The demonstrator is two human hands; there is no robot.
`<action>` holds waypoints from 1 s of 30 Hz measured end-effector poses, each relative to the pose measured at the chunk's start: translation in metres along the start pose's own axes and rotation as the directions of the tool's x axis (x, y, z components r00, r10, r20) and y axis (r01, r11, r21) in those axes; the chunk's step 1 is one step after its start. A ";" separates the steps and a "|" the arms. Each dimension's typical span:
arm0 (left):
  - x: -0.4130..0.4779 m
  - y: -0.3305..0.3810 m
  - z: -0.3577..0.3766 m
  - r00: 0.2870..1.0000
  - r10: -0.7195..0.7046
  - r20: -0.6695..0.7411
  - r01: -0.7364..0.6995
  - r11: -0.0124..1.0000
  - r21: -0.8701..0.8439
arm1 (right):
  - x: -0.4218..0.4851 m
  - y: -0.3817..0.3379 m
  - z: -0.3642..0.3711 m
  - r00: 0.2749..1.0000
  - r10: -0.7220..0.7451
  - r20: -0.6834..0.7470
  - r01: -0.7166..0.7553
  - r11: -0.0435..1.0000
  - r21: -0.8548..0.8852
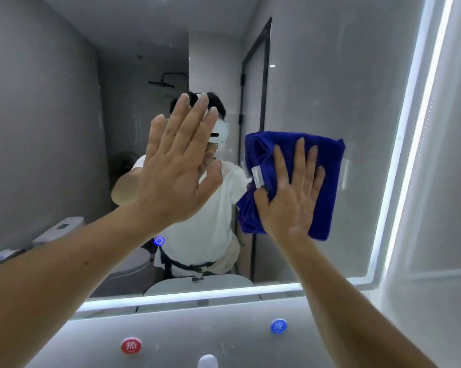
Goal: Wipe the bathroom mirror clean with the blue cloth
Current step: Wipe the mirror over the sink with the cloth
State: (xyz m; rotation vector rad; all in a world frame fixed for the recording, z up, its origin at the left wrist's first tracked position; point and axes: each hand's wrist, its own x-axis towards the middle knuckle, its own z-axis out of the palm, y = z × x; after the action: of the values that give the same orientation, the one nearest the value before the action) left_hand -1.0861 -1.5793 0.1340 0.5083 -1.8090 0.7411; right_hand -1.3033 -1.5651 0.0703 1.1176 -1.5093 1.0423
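Grey wall nearest carries a red hot-tap disc [131, 345] and a blue cold-tap disc [278, 326]. Beyond, at the lit mirror [51, 128], the right hand [290, 203] presses the blue cloth [330, 197] flat on the glass at right, fingers [301, 160] straight. The left hand [176, 166] is raised open-palmed to its left.

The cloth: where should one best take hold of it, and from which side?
Probably at its middle, from the front, with a flat palm: the cloth is folded into a flat pad lying against the mirror, so no edge stands free to pinch. The right hand presses it this way.
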 end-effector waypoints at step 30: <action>0.024 0.011 -0.023 1.000 -0.006 0.031 0.001 0.987 0.159 | -0.080 0.010 0.000 0.877 -0.445 0.180 0.455 0.890 -0.019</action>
State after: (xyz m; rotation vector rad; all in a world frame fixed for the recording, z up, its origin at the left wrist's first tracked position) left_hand -1.0860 -1.5552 0.1596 0.6301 -1.7863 0.8842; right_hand -1.3028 -1.5503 -0.0092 1.4576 -1.3072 0.5852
